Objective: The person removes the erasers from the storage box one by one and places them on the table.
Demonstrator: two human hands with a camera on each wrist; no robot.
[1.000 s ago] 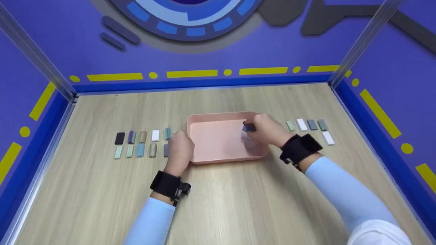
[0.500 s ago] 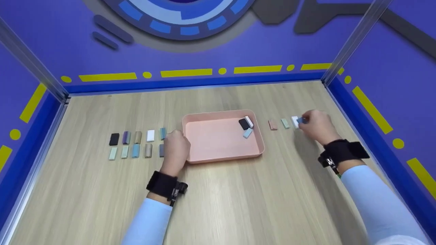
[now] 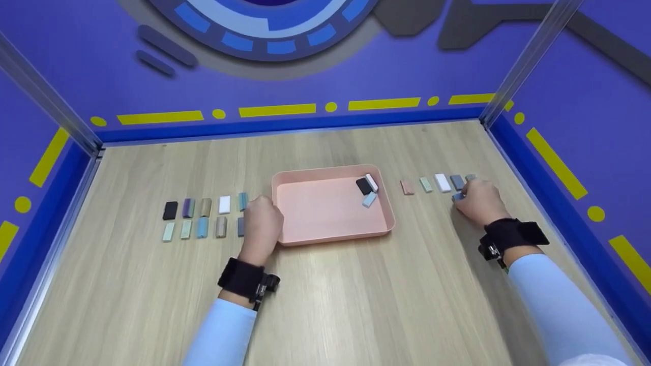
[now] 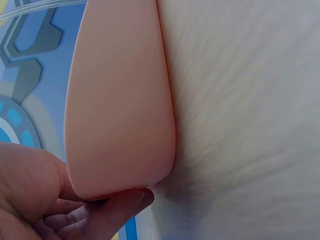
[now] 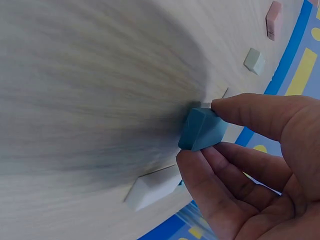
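Observation:
A pink tray (image 3: 325,239) sits mid-table with a black block (image 3: 363,186), a white block (image 3: 372,182) and a light blue block (image 3: 370,199) in its far right corner. My left hand (image 3: 260,216) grips the tray's near left corner; in the left wrist view its fingers (image 4: 112,207) curl under the tray (image 4: 120,100). My right hand (image 3: 464,201) is right of the tray and pinches a small blue block (image 3: 457,196) low over the table. The right wrist view shows that blue block (image 5: 201,129) between thumb and fingers (image 5: 215,165).
Right of the tray lies a row with a pink block (image 3: 407,186), a green one (image 3: 425,184), a white one (image 3: 442,182) and a grey-blue one (image 3: 457,181). Two rows of several blocks (image 3: 203,216) lie left of the tray. Blue walls (image 3: 305,124) enclose the table.
My right hand left the tray, where it set down a dark block, went to the right row and now holds a blue block nearer to me. My left hand stayed on the tray.

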